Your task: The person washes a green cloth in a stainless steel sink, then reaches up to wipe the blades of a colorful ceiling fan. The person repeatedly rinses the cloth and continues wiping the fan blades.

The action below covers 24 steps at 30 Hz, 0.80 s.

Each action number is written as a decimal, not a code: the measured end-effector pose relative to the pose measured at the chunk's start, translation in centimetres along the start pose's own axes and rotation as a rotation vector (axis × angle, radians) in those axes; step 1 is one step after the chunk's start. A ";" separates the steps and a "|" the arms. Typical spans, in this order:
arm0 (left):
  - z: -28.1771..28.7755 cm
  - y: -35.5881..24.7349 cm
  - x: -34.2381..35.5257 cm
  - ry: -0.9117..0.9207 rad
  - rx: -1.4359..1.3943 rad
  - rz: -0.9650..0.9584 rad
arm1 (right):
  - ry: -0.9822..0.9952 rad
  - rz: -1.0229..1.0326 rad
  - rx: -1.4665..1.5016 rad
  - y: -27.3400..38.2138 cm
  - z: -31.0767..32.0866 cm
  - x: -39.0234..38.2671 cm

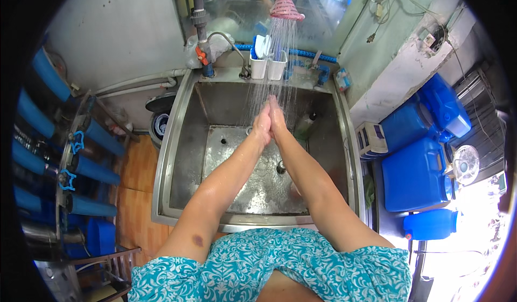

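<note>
One wide metal sink [188, 156] takes up the middle of the view, with a deep basin whose floor is wet and shining. To its right, a large blue jug [409, 175] lies with its capped end away from the basin. Next in size is the water spray [285, 43], which falls in many fine streams over the fingers and into the far part of the basin. A smaller blue container [431, 225] lies just beside the large jug, on its near side.

The left hand [262, 125] and the right hand [277, 120] meet above the basin under the spray, palms together, fingers straight and pointing away from the person. Neither visibly grips an object; whether anything lies between the palms cannot be told. Over them hangs the pink shower head [286, 8], pointing downward. Two white holders [258, 68] stand side by side on the back ledge, one carrying blue and white brushes. A bottle [305, 125] stands inside the basin by its right wall. Smallest is an orange valve handle [201, 56] on the pipe at back left.
</note>
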<state>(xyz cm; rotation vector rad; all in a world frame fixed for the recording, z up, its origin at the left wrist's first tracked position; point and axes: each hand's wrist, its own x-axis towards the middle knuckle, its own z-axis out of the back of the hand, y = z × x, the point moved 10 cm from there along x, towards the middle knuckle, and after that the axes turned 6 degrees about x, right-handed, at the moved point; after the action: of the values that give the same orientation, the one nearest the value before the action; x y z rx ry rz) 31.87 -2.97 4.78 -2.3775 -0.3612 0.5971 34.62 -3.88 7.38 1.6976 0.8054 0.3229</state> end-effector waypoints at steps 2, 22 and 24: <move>0.0 -0.4 0.3 -0.026 -0.027 -0.007 | -0.051 0.235 -0.228 1.5 0.5 0.3; 11.7 -6.3 -3.4 -0.250 0.176 0.065 | 0.048 -0.103 -0.062 4.0 -1.8 1.7; 11.7 -4.9 -3.7 -0.251 0.152 0.096 | 0.072 -0.039 -0.070 4.3 -2.3 2.0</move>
<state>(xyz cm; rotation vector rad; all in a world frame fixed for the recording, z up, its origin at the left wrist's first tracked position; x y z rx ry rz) 22.33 5.35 1.19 -2.1878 -0.2999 0.9387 36.18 -1.24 11.66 1.6104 0.8695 0.3830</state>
